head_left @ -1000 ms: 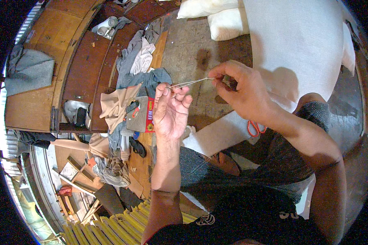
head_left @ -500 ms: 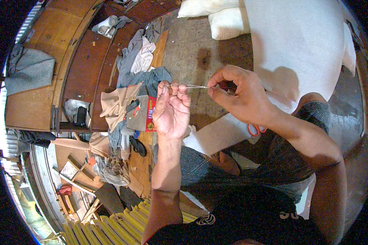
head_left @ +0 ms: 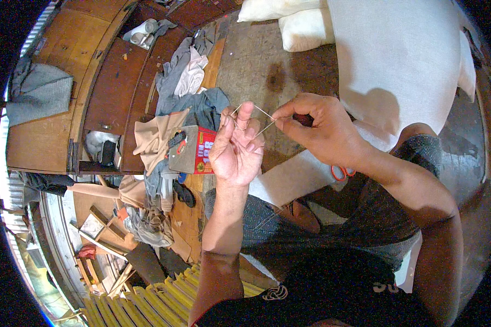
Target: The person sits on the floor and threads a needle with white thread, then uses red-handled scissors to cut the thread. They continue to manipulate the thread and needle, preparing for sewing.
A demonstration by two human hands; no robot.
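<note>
Shirt (head_left: 333, 289): black, short-sleeved
Chest markings: pale rounded, striped emblem (head_left: 275, 293) toward the left, pale lettering (head_left: 385, 286) toward the right
Shorts (head_left: 264, 220): dark grey, finely flecked with light specks
Forearms (head_left: 223, 218): bare
Hands (head_left: 237, 158): bare

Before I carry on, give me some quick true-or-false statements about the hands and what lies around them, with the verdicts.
1. A pale strand runs between the left hand and the right hand. True.
2. The left palm faces down at the floor. False: it is turned up toward the camera.
3. The orange-red scissor handles are gripped in the right hand. False: they lie apart from it, below the wrist in the picture; that hand pinches the strand.
4. A red-sided tin is to the left of the left hand. True.
5. The white cushion near the top edge is bright blue. False: it is white.
</note>
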